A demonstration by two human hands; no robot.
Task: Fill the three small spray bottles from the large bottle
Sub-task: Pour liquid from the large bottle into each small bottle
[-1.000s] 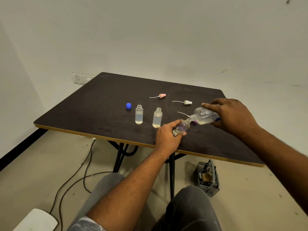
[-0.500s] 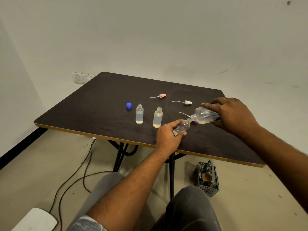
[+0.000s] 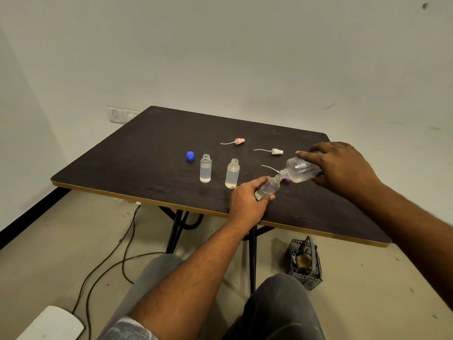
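L grip (image 3: 247, 200) clasps small bottle (image 3: 268, 187), tilted, over counter (image 3: 147, 155) near front edge. R grip (image 3: 340, 168) grasps big bottle (image 3: 297, 169), tipped, neck at small bottle's mouth. Left of L grip, bottle 2 (image 3: 205, 169) & bottle 3 (image 3: 232, 174) stand upright, uncapped, w/ liquid.

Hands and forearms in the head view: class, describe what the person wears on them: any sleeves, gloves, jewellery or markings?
The left hand and right hand are bare: no gloves, rings or watch show. The left forearm and right forearm are uncovered. A scrap of mottled grey fabric, perhaps a sleeve edge, shows by the left arm at the bottom edge.
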